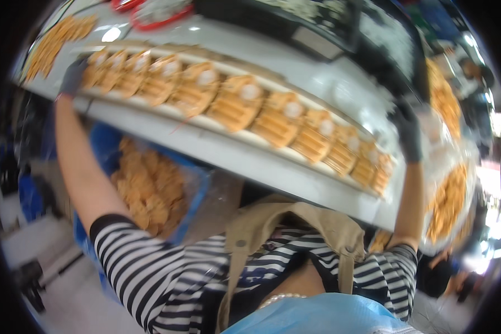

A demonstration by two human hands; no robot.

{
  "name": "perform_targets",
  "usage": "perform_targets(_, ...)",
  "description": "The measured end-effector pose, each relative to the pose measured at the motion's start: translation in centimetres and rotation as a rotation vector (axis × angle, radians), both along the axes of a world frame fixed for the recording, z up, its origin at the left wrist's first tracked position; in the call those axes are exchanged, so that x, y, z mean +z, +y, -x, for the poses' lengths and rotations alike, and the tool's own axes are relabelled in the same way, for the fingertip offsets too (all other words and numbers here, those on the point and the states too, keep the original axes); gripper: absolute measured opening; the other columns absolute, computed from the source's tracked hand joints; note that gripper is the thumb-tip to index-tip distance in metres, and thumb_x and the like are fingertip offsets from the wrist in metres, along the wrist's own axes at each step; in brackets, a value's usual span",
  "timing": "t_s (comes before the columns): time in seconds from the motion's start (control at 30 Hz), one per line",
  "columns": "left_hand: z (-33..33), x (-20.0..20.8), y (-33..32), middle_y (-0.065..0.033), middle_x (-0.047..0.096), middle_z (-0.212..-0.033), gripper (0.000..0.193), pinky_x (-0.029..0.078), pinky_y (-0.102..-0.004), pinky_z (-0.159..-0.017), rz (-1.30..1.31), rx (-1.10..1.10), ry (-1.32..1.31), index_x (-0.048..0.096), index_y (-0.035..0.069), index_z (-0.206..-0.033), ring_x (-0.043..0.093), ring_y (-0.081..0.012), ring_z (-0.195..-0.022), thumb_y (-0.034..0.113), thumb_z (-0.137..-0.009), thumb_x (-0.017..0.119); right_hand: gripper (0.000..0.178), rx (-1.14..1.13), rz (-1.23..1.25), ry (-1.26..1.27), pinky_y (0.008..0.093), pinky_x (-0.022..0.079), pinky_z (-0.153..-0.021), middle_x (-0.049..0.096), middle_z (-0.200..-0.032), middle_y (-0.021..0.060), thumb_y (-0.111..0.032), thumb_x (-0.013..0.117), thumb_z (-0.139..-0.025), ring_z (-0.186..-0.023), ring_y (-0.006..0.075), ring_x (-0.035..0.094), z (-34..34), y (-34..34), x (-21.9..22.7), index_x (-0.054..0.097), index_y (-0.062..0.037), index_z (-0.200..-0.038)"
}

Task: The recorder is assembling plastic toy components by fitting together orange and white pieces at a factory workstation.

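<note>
A long row of orange-tan plastic parts (236, 103), each with a pale round disc near its far end, lies on a narrow white strip (209, 121) along the table. At the row's left end is my left hand (73, 78) in a dark grey glove, close against the last part. My right hand (407, 131), gloved the same way, is beyond the row's right end, beside the corner of a black tray (367, 67) and some clear plastic film or bags (364, 103). Motion blur hides both hands' fingers, so any grip is unclear.
Loose orange pieces (58, 42) lie at the table's far left. Below the table edge stands a blue crate (197, 195) of orange parts. Clear bags of orange parts (448, 203) sit at the right. Red-rimmed containers (161, 22) and white small pieces (312, 8) are at the back.
</note>
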State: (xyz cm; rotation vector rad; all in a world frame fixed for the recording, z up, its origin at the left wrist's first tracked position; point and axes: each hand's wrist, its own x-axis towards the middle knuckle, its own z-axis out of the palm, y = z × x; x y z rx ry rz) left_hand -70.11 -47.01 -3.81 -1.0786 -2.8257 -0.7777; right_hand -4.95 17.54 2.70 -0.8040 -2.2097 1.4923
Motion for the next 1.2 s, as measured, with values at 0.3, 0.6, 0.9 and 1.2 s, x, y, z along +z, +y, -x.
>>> perform_targets(0.3,-1.4,0.1,3.4,-0.0107,0.066,-0.109,0.034,0.044,-0.0279,-0.086,-0.139,0.095,-0.084,0.061,0.003,-0.118,0.061,-0.0182,-0.100,0.024,-0.094,0.049,0.009,0.218,-0.942,-0.277,0.0340,0.048,-0.070,0.061,-0.086,0.0077,-0.010,0.059,-0.082,-0.078,0.0262,0.059,4.1,-4.4,1.2,0.064,-0.0099,-0.090)
perform_targets(0.6,-2.7,-0.8,1.9,-0.0128,0.065,-0.114,0.039,0.043,-0.0283,-0.091,-0.146,0.276,0.213,0.057,0.006,-0.124,0.060,-0.0214,-0.107,0.027,-0.093,0.047,0.012,0.276,-1.383,-0.307,0.0397,0.046,-0.069,0.059,-0.081,0.0055,-0.004,0.054,-0.076,-0.083,0.0266,0.056,7.1,-5.0,-0.7,0.063,-0.0127,-0.078)
perform_targets(0.9,-14.1,1.0,3.5,-0.0136,0.062,-0.118,0.040,0.044,-0.0304,-0.090,-0.481,0.524,0.443,0.058,0.000,-0.120,0.060,-0.0219,-0.104,0.026,-0.090,0.056,0.013,0.283,-1.099,-0.168,0.0366,0.047,-0.067,0.063,-0.084,0.0061,-0.005,0.056,-0.079,-0.079,0.0269,0.059,8.1,-5.4,-1.7,0.065,-0.0121,-0.085)
perform_targets(1.2,-28.3,-2.6,-1.1,-0.0151,0.061,-0.113,0.037,0.048,-0.0287,-0.087,-0.185,0.509,0.676,0.057,-0.009,-0.117,0.060,-0.0197,-0.099,0.017,-0.089,0.058,0.020,0.116,-0.271,-0.268,0.0235,0.047,-0.059,0.066,-0.079,0.0013,-0.021,0.064,-0.086,-0.064,0.0084,0.055,7.4,-4.9,-1.6,0.069,-0.0075,-0.099)
